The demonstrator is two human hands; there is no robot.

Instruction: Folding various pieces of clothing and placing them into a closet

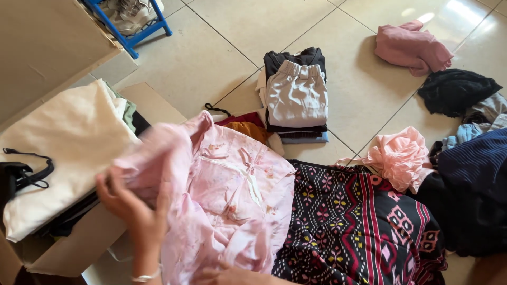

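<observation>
While two hands work at the lower edge, one pale pink floral garment (222, 206), thin and crumpled, is gathered over a dark patterned cloth (359, 227) on the tiled floor (211, 58). Its bunched edge is gripped by the left hand (132, 203), fingers curled, a bracelet at the wrist. Only part of the right hand (227, 275) is seen, laid against the hem; its grip cannot be told. One folded stack (296, 97) is seen beyond, with one pink ruffled piece (398, 155) beside it.
</observation>
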